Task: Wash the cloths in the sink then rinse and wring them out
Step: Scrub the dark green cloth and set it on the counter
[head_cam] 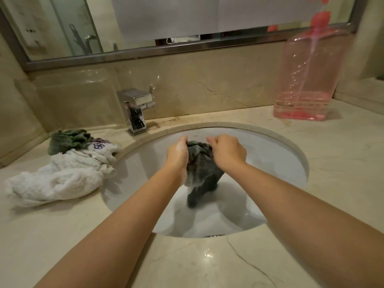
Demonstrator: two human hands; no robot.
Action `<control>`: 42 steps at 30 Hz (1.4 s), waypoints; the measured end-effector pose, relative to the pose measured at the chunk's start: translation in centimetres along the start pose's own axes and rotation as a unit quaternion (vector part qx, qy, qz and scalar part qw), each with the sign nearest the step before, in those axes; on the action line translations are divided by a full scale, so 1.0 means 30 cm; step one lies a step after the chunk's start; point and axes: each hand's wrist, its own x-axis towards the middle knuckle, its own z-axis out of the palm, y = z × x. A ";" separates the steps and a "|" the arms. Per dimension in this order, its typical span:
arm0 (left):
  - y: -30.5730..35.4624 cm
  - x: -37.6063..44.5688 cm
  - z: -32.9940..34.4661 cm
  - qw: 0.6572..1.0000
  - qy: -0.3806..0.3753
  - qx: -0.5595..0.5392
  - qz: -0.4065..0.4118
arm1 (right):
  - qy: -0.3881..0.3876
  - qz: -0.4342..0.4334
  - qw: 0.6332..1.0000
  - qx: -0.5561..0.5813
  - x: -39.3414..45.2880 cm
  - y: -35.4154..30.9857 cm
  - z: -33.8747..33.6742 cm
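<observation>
Grey-green wet cloth [200, 163] is bunched at its top between left hand [177, 151] and right hand [227, 152], both clenched on it, level and equally near. Its long axis hangs down from the grip into the sink [286, 161]; other cloths [62, 167] lie on the counter to the left.

Grey cloth [200, 163] partly covered by both hands, drain [214, 235] hidden behind counter edge, pink bottle [307, 80] blurred
</observation>
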 end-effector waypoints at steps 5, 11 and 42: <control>-0.003 0.005 0.000 0.992 0.008 0.028 0.125 | -0.098 0.100 0.988 0.071 -0.040 0.000 -0.050; -0.030 0.013 -0.038 0.931 -0.031 0.185 0.313 | -0.258 0.156 0.889 0.344 -0.055 -0.010 -0.073; -0.019 0.103 -0.077 0.827 0.027 0.486 0.281 | 0.068 0.155 0.852 0.495 -0.031 -0.001 -0.069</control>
